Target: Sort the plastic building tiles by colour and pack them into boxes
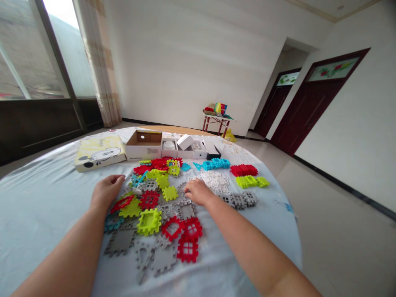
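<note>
Grey toothed tile [185,197], flat on the cloth in the middle of the spread, directly under the fingertips of the right hand [198,191]. The hand lies palm down, fingers curled together onto the tile's edge; whether it pinches the tile or only presses it cannot be told. The tile sits just left of and touching that hand, so the right hand is much the nearer. The left hand [107,190] rests further left, palm down with fingers loosely together, at the edge of the mixed pile [154,206], holding nothing that shows. The pieces are thin, hard-looking plastic squares with notched edges, some solid, some with window cut-outs, in red, lime, grey, white and blue. Sorted heaps lie beyond: white heap [215,181], blue heap [216,164], red heap [243,169], lime heap [252,181], grey heap [241,199]. All rest on a pale blue tablecloth [43,198]; open cardboard boxes [144,144] and a flat yellow box [99,153] stand at the far edge.
</note>
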Available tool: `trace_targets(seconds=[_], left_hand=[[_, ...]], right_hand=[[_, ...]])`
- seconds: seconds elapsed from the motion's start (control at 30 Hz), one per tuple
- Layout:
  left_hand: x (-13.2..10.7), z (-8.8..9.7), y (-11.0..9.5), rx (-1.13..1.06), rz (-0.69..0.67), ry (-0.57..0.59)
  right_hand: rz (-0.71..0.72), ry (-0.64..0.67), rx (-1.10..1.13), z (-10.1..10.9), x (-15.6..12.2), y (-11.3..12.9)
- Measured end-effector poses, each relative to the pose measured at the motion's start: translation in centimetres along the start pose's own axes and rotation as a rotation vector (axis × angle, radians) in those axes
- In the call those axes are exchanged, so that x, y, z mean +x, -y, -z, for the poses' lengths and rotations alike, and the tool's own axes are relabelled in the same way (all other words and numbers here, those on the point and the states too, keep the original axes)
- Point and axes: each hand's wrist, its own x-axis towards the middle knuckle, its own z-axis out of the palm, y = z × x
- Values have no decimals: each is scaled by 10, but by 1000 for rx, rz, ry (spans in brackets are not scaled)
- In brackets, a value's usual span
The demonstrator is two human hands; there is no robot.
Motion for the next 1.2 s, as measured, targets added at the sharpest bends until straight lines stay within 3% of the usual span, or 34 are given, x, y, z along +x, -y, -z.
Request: trace_targets(seconds=[0.17,0.37,0.47,0.63,0.73,0.93,1.2], left_hand=[[-1,0,-1,8,-9,7],[0,0,0,32,-18,20],[1,-1,1,49,-30,16],[1,-1,0,68,-14,25],[0,0,-2,80,-9,34],[3,-2,-1,119,-22,27],[12,-3,5,189,-41,46]], right_hand=[[-5,-97,-10,1,-5,1],[-148,-257,251,24,-20,-14],[-170,-220,302,33,-26,-24],[-157,-177,146,28,-31,-33],[-176,-201,68,24,-37,-32],[-209,-118,-49,15,-49,-22],[-236,-82,-49,8,-47,-24]])
